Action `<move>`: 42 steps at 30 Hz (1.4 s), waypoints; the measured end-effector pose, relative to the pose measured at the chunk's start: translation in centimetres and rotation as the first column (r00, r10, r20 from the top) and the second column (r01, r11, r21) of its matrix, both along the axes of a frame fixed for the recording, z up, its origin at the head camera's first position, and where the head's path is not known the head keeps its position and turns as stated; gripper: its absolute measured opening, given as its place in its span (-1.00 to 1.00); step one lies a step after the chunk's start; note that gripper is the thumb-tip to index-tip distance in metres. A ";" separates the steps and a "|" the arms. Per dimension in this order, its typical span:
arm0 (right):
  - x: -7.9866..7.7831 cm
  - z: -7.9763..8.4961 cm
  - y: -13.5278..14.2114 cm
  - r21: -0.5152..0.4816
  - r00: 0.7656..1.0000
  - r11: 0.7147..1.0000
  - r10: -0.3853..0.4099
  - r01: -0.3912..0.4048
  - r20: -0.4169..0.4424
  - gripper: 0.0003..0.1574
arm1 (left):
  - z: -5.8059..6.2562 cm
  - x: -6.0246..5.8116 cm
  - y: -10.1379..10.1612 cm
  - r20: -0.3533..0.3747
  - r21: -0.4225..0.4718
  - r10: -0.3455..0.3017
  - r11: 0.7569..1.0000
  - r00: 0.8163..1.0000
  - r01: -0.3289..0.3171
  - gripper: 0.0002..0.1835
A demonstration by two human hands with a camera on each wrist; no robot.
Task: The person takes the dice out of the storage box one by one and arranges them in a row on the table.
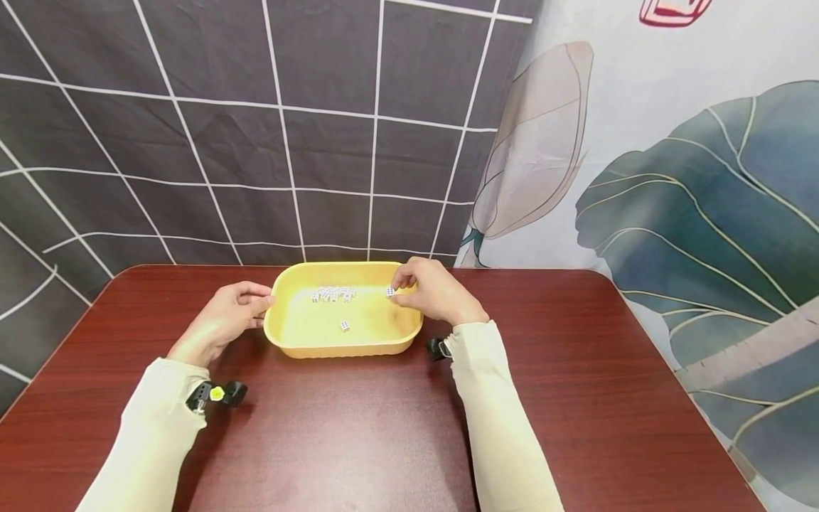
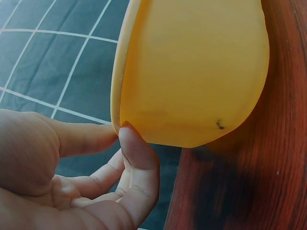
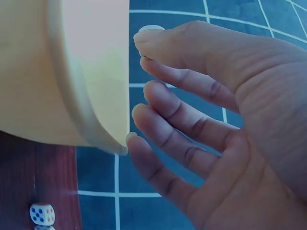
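A yellow plastic tray (image 1: pixel 348 350) stands on the table, with a cluster of small white dice (image 1: pixel 334 294) toward its back and a single die (image 1: pixel 345 326) nearer the front. My left hand (image 1: pixel 229 315) pinches the tray's left rim between thumb and fingers, and the left wrist view shows this hand (image 2: pixel 110 182) on the rim up close. Over the tray's right end, my right hand (image 1: pixel 438 290) pinches a white die (image 1: pixel 390 292) at its thumb and fingertips. In the right wrist view, the thumb of that hand (image 3: pixel 230 115) meets the index finger; the pinched die is hidden there.
The tray rests near the back edge of a dark red wooden table (image 1: pixel 358 427). A dark cloth with white grid lines (image 1: pixel 224 142) hangs behind it. To the right hangs a leaf-patterned curtain (image 1: pixel 704 199). Dice (image 3: pixel 42 214) show low in the right wrist view.
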State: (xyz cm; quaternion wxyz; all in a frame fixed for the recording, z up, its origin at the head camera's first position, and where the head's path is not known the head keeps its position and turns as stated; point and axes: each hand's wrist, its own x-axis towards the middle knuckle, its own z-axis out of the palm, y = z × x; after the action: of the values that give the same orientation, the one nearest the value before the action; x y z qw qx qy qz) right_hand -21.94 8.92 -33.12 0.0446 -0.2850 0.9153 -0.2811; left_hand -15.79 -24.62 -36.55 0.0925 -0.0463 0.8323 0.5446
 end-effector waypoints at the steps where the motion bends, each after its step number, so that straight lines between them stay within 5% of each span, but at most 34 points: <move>1: 0.0 0.0 0.1 -0.005 1.000 1.000 -0.006 0.006 0.003 -0.91 | 0.0 0.0 0.0 0.000 0.001 0.000 1.000 1.000 0.000 -0.54; 42: -1.1 -0.2 7.5 -0.046 0.987 0.986 -0.157 0.159 0.032 -0.92 | -0.3 0.0 -0.1 -0.020 -0.001 -0.007 1.000 1.000 0.007 -0.55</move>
State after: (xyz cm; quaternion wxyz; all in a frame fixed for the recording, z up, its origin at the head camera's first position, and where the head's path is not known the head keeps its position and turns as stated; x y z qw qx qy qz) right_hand -23.04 16.46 -33.35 0.0280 -0.2086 0.9271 -0.3100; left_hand -15.76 -24.68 -36.82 0.0859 -0.0381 0.8336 0.5443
